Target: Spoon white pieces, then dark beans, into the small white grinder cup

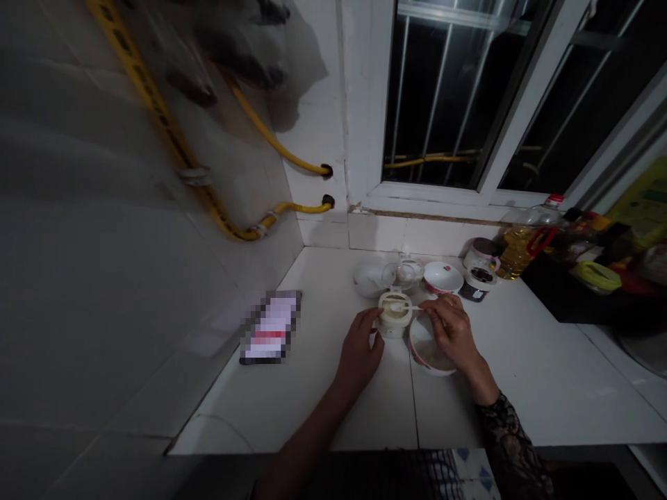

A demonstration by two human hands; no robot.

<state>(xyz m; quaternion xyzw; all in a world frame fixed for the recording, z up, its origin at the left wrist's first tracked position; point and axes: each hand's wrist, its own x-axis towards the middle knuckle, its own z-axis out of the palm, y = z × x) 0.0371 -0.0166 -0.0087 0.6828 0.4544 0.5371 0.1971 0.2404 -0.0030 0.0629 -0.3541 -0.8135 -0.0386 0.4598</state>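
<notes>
My left hand [360, 348] is curled against the left side of a small white jar [394, 329], steadying it on the counter. Between the fingertips of my right hand [454, 329] is the handle of a small white spoon [415, 307], its bowl end over the jar's open mouth. Below the right hand stands a white bowl [420, 352] with red marks outside and something pale in the bottom; my hand hides part of it. Just behind the jar is a clear container [408, 268], tilted or with its lid raised; I cannot tell which.
A second white bowl [442, 278], a dark-filled jar [476, 283] and an oil bottle [515, 251] stand toward the back right, near a black tray [542, 292] of condiments. A phone [272, 328] lies at left. Yellow pipe [208, 201] runs along the left wall.
</notes>
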